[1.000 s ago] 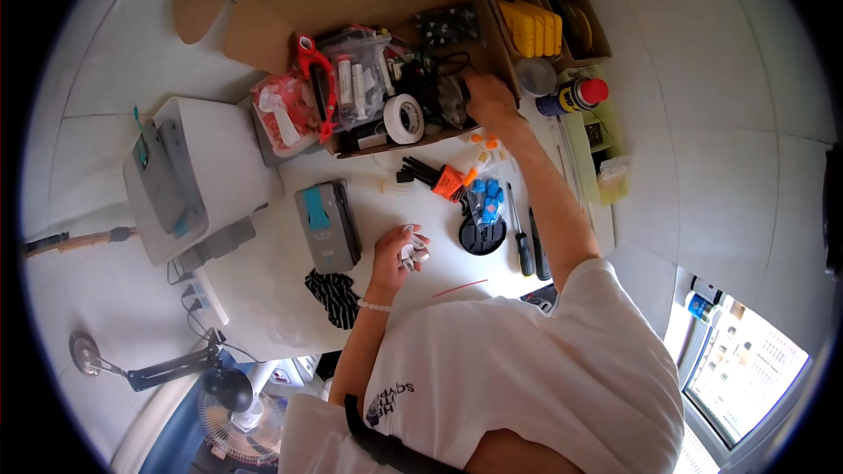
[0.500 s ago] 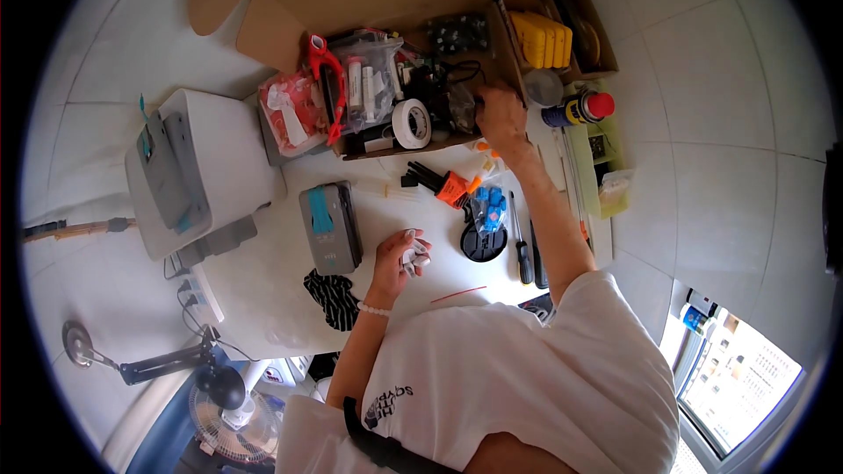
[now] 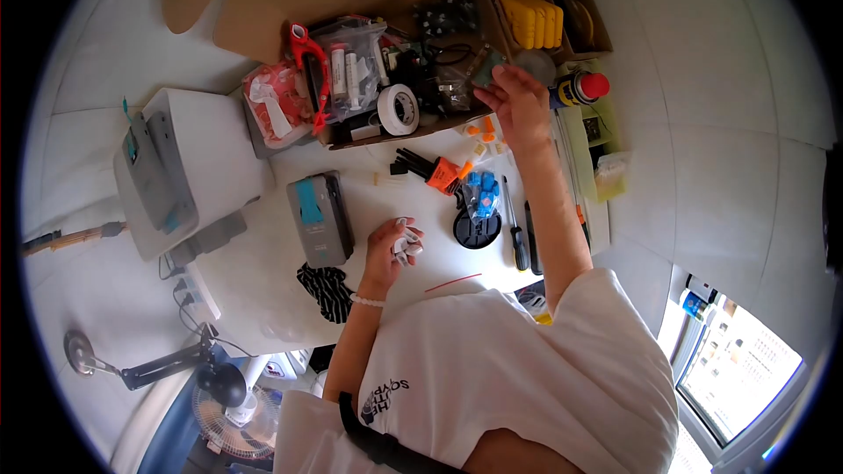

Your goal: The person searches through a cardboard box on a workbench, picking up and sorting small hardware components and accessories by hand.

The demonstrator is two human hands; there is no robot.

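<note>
My right hand (image 3: 518,105) is raised over the front right edge of the open cardboard box (image 3: 351,139). Between its thumb and fingers is a small green circuit board (image 3: 486,66), whose details are too small to read. Below and to the left, my left hand (image 3: 386,250) is closed around several small white pieces (image 3: 407,244) above the white table (image 3: 255,272); I cannot make out their kind. In the box lie a roll of white tape (image 3: 398,110), red-handled scissors (image 3: 309,61), a clear bag with white tubes (image 3: 349,75) and dark cables.
A grey case (image 3: 320,219) with teal tape, a striped black cloth (image 3: 326,293), an orange holder with black sticks (image 3: 443,175), a bag of blue pieces (image 3: 482,193), a black round lid (image 3: 477,230) and a screwdriver (image 3: 518,241) lie on the table. A spray can (image 3: 575,90) stands right.
My right hand has come up out of the box's right corner, and the green circuit board now shows in its fingers. My left hand keeps hold of the white pieces. The whole view has shifted slightly.
</note>
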